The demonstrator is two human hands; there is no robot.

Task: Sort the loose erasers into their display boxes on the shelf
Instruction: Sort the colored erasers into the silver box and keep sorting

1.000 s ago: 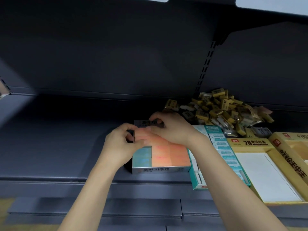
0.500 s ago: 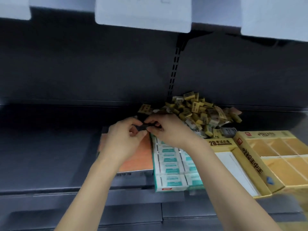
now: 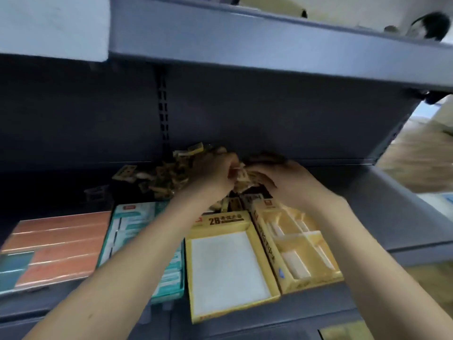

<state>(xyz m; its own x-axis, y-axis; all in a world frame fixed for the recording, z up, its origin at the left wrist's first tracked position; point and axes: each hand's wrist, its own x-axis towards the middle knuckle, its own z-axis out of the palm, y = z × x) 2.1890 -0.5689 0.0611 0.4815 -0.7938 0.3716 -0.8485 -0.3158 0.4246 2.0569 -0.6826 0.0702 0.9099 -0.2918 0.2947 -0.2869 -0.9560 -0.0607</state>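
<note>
In the head view, the heap of loose erasers could be scattered off the shelf if raked carelessly. Behind the empty 2B box, both hands are buried in the heap: small yellow erasers appear pinched by the left hand and the right hand, though blur obscures the fingers.

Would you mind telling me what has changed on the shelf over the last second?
Both hands left the orange box at the front and moved back and right into the pile of loose erasers. The left hand and right hand now pick at erasers there with curled fingers; blur hides exactly what each holds. The orange box, the teal box and the two yellow boxes stayed in their row.
</note>
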